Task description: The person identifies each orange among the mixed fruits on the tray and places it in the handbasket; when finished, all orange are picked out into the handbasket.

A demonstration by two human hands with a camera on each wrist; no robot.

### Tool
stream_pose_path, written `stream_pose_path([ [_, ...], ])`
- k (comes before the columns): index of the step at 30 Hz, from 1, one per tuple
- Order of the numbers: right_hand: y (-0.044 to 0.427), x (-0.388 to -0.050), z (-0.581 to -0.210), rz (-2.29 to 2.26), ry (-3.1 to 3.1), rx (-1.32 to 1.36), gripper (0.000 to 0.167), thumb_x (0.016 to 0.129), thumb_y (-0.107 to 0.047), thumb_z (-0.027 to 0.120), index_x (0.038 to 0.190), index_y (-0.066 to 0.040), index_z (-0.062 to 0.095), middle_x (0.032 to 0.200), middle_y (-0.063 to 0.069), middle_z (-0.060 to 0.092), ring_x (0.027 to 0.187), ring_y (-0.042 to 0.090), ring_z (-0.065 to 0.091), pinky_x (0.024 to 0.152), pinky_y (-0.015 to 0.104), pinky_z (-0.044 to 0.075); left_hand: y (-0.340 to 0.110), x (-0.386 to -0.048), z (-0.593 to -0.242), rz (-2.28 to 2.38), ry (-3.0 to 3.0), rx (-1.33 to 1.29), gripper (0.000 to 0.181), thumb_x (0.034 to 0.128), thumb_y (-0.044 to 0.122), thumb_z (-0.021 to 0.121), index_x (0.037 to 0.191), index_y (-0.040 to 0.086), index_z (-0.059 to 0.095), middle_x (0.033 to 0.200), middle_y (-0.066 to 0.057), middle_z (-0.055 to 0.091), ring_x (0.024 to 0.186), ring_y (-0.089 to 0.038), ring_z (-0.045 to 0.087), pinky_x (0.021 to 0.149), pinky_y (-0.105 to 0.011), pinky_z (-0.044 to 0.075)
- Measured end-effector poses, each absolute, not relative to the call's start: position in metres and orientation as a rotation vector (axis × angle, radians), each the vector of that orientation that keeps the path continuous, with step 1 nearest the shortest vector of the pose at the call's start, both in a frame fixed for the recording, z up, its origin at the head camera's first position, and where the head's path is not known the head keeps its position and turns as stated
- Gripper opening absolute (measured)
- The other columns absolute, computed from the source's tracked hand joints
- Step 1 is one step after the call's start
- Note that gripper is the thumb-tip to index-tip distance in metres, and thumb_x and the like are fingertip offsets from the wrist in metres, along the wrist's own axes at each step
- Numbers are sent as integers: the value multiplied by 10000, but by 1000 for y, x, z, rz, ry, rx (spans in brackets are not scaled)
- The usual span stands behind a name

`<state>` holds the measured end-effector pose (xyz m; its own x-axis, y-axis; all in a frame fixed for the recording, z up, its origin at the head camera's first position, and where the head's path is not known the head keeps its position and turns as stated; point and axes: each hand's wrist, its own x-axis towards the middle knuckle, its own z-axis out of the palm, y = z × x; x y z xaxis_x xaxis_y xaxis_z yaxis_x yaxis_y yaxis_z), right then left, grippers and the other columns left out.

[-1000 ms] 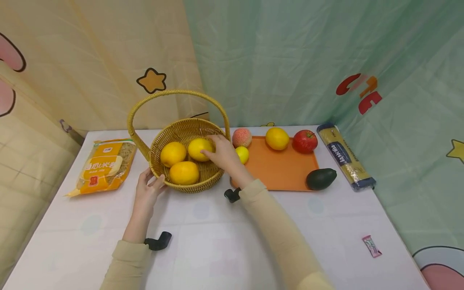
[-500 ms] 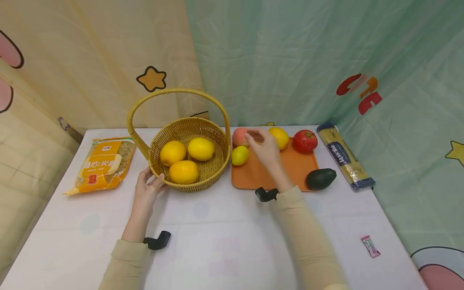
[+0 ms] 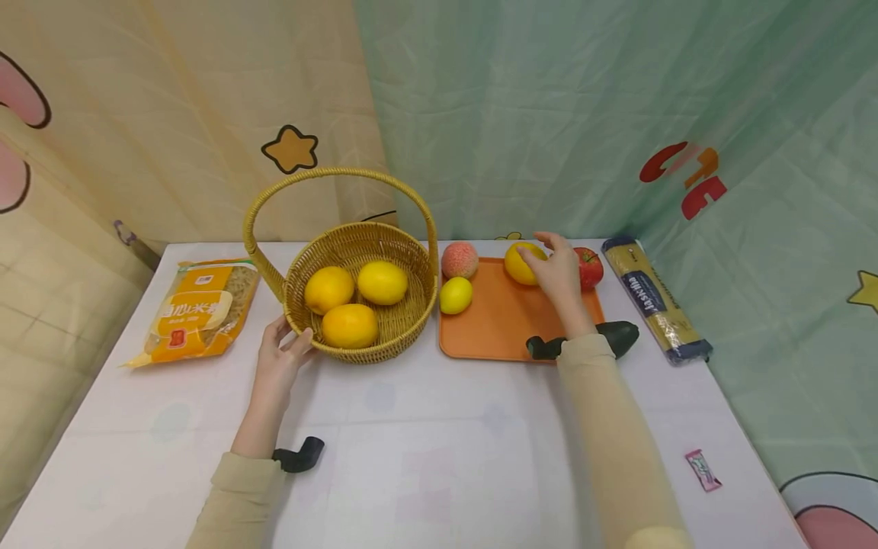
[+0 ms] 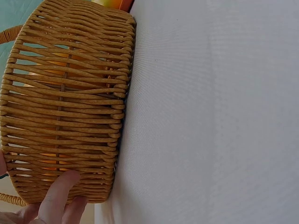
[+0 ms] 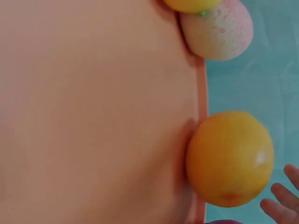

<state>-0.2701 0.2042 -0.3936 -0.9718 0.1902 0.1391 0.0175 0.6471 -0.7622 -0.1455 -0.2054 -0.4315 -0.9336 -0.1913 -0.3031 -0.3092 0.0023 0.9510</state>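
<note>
A wicker basket (image 3: 405, 335) with a tall arched handle stands at centre-left in the head view. Several yellow, lemon-like fruits (image 3: 350, 326) lie inside it. My left hand (image 3: 277, 364) holds the basket's near-left edge, thumb at the rim and fingers (image 4: 58, 196) against the woven outer wall. Over the orange tray (image 3: 494, 335), my right hand (image 3: 561, 278) hovers beside a round yellow-orange fruit (image 5: 230, 158) at the tray's far edge. Thumb and fingers are spread, and the right wrist view shows the fingertips (image 5: 280, 192) apart from that fruit.
A peach (image 3: 459, 260) and a small lemon (image 3: 456, 295) sit at the tray's left end. A red fruit (image 3: 591, 268) and an avocado (image 3: 620, 337) are at its right. A pasta pack (image 3: 655, 297), a snack bag (image 3: 199, 313) and a candy (image 3: 703, 469) lie around.
My right hand has left the fruit in the basket and moved right, across the tray, to the yellow-orange fruit. My left hand stays on the basket.
</note>
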Motion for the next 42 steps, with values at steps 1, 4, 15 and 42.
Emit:
stream_pose_path([
  [1,206,-272,-395,1217,-2686,-181,546,938,-356,664,1374,-50,541,1415,169,516,1326,348,443,1153,494,399,-206,-145,-432,2090,2164,-542,706,1029,176,488,1584,94,59,1644,-135,105,1440,-315,328,1148,-428,406],
  [4,210,-279,-402,1206,-2749,-204,619,932,-355,670,1430,-45,470,1464,193,447,1351,376,397,1177,513,361,-206,-145,-432,2087,2173,-541,706,1028,177,492,1583,90,64,1642,-138,112,1439,-317,330,1144,-433,408],
  [15,212,-288,-427,1224,-2853,-277,828,905,-332,692,1519,-5,243,1514,243,331,1316,411,379,1184,532,346,-205,-146,-431,2086,2170,-545,705,1027,178,497,1583,95,71,1641,-141,115,1440,-319,327,1145,-435,408],
  [42,181,-241,-392,1571,-2623,-238,857,842,-455,755,1511,-127,331,1510,110,418,1290,322,443,1140,482,424,-204,-146,-431,2074,2179,-555,701,1029,179,493,1585,103,72,1642,-136,119,1441,-320,329,1145,-438,415],
])
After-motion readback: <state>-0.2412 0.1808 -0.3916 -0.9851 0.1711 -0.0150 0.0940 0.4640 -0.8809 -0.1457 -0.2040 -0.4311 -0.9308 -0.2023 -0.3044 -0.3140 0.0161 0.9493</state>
